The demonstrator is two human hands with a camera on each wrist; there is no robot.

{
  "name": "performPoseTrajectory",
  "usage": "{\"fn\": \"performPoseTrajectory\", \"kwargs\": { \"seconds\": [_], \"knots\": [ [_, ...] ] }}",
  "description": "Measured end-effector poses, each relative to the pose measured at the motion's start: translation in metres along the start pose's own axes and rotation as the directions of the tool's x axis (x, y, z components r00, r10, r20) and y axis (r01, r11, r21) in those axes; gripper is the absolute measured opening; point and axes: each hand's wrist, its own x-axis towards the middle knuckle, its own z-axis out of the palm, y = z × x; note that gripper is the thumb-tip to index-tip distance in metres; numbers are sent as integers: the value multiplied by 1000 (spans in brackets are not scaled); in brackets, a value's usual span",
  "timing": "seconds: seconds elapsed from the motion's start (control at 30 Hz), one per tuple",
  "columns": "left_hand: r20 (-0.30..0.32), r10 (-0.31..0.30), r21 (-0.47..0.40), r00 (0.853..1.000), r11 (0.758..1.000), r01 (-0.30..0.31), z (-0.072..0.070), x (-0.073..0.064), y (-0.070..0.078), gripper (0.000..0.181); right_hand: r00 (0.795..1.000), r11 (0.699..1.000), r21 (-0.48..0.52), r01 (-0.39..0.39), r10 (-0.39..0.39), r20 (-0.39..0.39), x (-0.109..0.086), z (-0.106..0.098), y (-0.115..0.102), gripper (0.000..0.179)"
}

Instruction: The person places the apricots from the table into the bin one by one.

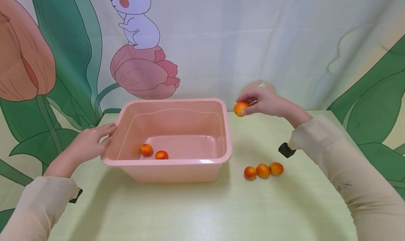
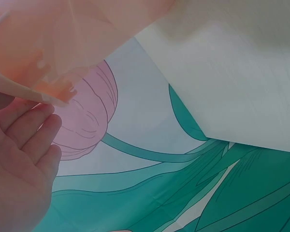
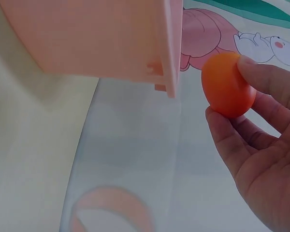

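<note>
Head: left hand [image 1: 88, 142], fingers nearly straight, touched left rim of tub [image 1: 171, 166]; right hand [image 1: 265, 102] pinched fruit [image 1: 241, 109] right of it; two inside, three on surface [image 1: 190, 213]. Left wrist: no grip seen. Right wrist: looked mid-transfer; next move likely needed carrying left over rim.

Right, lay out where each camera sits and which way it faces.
Head: on the head, facing forward and down at the tub and table; left fingers, right fingers and sleeves show.
Left wrist: on that wrist, facing the tub and printed cloth; left palm and fingers show.
Right wrist: on that wrist, facing the held fruit, tub and cloth; right palm and fingers show.
Shared: head and right wrist both show the held fruit and tub.
</note>
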Motion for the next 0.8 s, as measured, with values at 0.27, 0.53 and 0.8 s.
{"fn": "performPoseTrajectory", "kwargs": {
  "seconds": [0.27, 0.53, 0.8],
  "knots": [
    [4, -11, -3, 1000, 1000, 11, 1, 0, -2, 49, 1000, 997, -70, 19, -19, 7, 15, 3, -13, 37],
    [11, -11, -13, 1000, 1000, 11, -1, 0, 0, 50, 999, 995, -97, 5, -1, 42, 30, 8, -24, 32],
    [10, -13, -20, 1000, 1000, 14, -1, 0, 0, 50, 998, 996, -91, 21, -15, 65, 45, 16, -34, 31]
  ]
}}
